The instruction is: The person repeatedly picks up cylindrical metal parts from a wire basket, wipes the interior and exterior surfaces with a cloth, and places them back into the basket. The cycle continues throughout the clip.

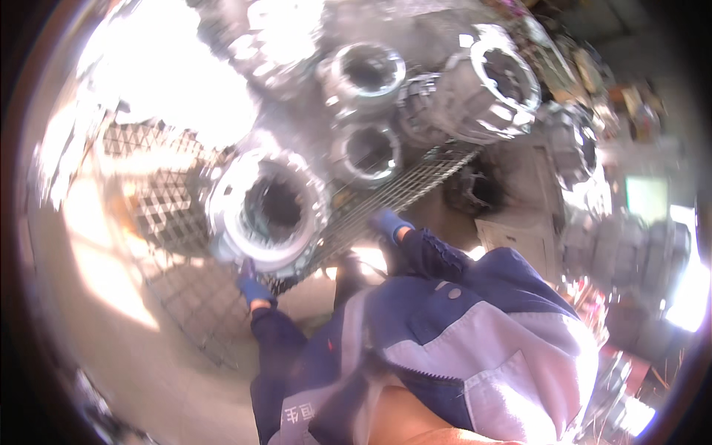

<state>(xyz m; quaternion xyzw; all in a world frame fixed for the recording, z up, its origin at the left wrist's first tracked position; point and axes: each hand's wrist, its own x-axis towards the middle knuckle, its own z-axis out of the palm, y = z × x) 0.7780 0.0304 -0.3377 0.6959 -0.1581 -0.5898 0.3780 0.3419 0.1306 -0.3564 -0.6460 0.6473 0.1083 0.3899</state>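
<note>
A large ring-shaped metal casting (pixel 313 204) with a wide dark bore and a toothed rim lies at the near edge of a wire mesh rack (pixel 411 180). My left hand (pixel 250 280), in a blue glove, is at the casting's near lower edge and appears to touch it. Blur hides whether its fingers grip the metal. To the right, my right hand (pixel 389 222), also blue-gloved, is at the front edge of the mesh, apart from the casting. Its fingers are smeared and I see nothing held in them.
Two smaller round castings (pixel 391 70) (pixel 389 165) stand behind. A larger housing (pixel 475 96) lies tilted at the far right of the rack. Mesh wire (pixel 159 211) hangs on the left above a sunlit floor (pixel 111 259). A pale box (pixel 519 241) is at the right, with stacked metal parts (pixel 623 248) beyond.
</note>
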